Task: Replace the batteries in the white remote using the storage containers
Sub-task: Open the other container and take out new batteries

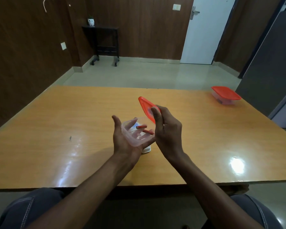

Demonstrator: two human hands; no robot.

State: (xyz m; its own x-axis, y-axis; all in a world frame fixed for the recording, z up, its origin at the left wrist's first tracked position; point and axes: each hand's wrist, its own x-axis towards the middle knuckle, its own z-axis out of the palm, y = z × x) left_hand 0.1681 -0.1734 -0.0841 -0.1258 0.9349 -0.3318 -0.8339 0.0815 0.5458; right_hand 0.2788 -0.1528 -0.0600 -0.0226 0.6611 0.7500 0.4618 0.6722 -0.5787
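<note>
- Presently, the left hand (122, 138) is turned palm up above the middle of the table (56, 129), fingers curled under and round a small clear plastic container (136, 135), which it cradles off the surface.
- Inside the container lie two red batteries (141, 126), one nearer the far wall, one against the right wall, both angled.
- Just right of it, the right hand (168, 129) pinches a red lid (146, 107) between thumb and fingers; the lid is tilted steeply on edge, above and beyond the container's right rim, apart from it.
- Below the left hand, a white remote (147, 149) rests on the table; only its near end shows, the rest hidden by hand and container.
- At the far right corner of the table stands a second clear container (224, 100), closed with a red lid; its contents are too blurred to tell.
- Table surface is glossy orange wood grain.
</note>
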